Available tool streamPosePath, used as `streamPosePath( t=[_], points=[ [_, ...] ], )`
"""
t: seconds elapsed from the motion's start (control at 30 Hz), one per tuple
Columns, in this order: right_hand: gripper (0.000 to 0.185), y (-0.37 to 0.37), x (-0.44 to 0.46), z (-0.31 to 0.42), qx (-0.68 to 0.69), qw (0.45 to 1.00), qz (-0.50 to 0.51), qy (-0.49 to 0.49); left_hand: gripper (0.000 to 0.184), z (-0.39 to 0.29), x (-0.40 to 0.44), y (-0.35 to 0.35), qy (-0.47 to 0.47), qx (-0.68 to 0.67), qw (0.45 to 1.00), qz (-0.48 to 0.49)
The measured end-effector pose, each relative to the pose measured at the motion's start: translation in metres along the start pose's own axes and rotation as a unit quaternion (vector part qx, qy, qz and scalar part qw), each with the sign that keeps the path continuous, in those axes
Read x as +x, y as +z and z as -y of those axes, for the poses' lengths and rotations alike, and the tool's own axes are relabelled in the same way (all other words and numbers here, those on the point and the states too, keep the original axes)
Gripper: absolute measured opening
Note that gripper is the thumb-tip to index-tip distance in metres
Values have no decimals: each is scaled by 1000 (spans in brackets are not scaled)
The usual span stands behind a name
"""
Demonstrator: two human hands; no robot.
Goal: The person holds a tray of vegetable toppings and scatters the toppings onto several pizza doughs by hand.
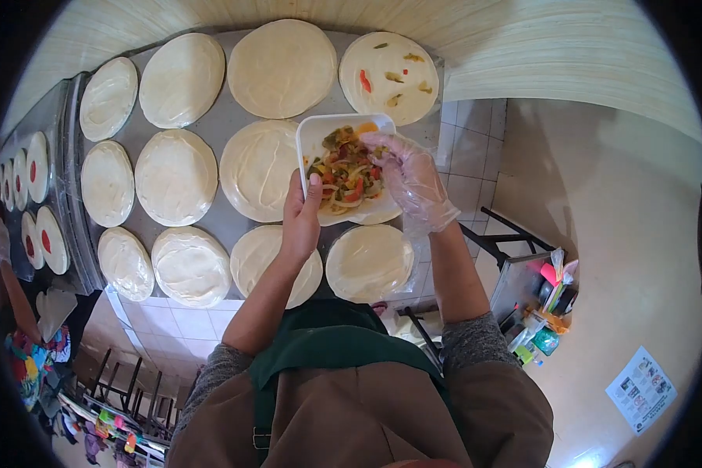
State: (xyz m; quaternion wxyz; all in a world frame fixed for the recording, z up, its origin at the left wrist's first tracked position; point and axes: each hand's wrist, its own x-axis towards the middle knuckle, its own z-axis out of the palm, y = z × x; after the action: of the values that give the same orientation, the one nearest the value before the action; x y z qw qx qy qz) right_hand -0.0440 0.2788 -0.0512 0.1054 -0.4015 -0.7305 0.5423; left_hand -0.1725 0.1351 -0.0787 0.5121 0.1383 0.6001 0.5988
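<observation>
My bare left hand (303, 212) holds a white rectangular tray (310, 131) by its near left side, thumb over the rim. Cut cooked vegetables (345, 170), red, green and yellow, lie in the tray. In a clear plastic glove, my right hand (405, 175) reaches over the tray's right side, its fingertips closed at the vegetables; what they pinch is too small to name. Behind the tray, one dough round (388, 76) bears scattered vegetable pieces. Several plain dough rounds (178, 178) lie in rows on the metal table (230, 129).
Another person's gloved hand (1, 240) is at a second table at the far left, beside dough rounds with red topping (48, 240). A small stand with assorted items (550, 300) is at the right. Stools (129, 390) stand at lower left.
</observation>
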Motion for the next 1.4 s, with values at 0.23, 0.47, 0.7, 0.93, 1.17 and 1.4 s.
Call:
streamPosePath(
  t=[0.23, 0.47, 0.7, 0.93, 1.17, 1.4],
  points=[
    [31, -7, -3, 8, 363, 925, -21, 110, 41, 1, -1, -2, -3, -8, 1000, 13],
    [36, -28, -24, -3, 402, 904, -51, 139, 46, 6, -15, -29, 1, 34, 998, -58],
    [32, 10, -9, -79, 266, 951, -117, 106, 53, 5, -33, -80, 9, 12, 988, -155],
    [19, 50, 19, -82, 42, 989, -122, 65, 62, 4, -44, -89, -10, -37, 982, -183],
    [14, 60, 3, -64, 5, 991, -105, 87, 60, 14, -53, -95, -10, -3, 984, -176],
    [11, 90, -28, -54, -145, 974, -80, 156, 57, 18, -59, -97, -8, -8, 983, -183]
  ],
)
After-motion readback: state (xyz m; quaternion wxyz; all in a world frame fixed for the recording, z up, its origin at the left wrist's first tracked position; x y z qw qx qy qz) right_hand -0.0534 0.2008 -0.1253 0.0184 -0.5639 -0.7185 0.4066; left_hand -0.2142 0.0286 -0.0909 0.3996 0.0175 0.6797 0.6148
